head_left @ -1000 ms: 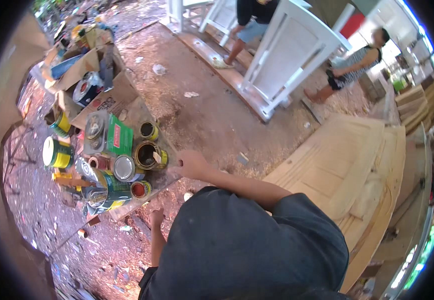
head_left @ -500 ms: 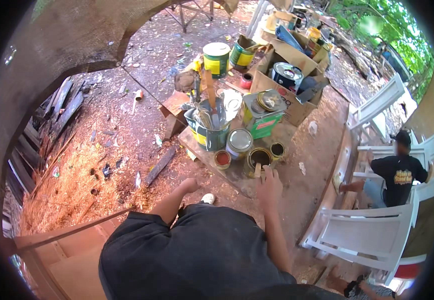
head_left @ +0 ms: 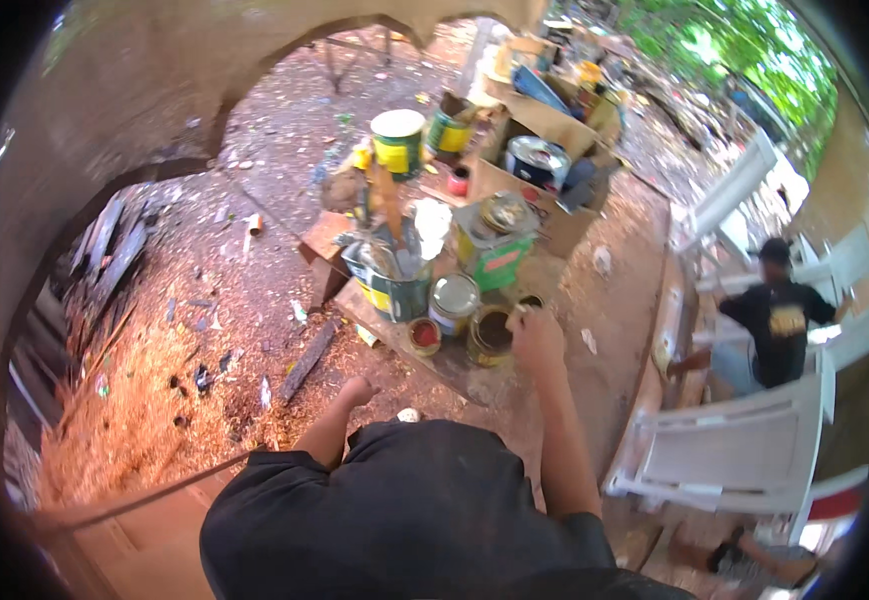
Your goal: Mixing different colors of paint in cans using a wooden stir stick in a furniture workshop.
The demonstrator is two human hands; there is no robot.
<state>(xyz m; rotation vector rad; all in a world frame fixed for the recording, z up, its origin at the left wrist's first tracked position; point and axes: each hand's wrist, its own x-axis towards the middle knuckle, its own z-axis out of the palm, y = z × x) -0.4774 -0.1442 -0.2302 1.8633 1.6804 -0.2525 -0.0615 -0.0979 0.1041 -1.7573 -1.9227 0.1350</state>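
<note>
My right hand (head_left: 538, 335) is closed on a small pale stick (head_left: 519, 318) at the rim of an open can of dark contents (head_left: 491, 333), partly covering a smaller can (head_left: 531, 300) behind. My left hand (head_left: 359, 390) hangs with curled fingers, apparently empty, below the worn board (head_left: 435, 365) that carries the cans. Around them stand an open red can (head_left: 424, 336), a lidded silver can (head_left: 454, 293), a green rectangular tin (head_left: 503, 262) and a bucket (head_left: 395, 295) full of brushes and tools.
Cardboard boxes (head_left: 575, 228) and paint pails (head_left: 397, 150) stand beyond. Scrap wood (head_left: 115, 260) and shavings lie left. At right a person in a dark shirt (head_left: 770, 330) is among white wooden frames (head_left: 715, 435); another person (head_left: 765, 560) shows at lower right.
The view has swung from the white frames and wooden panels toward the cans. My right hand has taken hold of the stick in the dark can and shifted it up and rightward.
</note>
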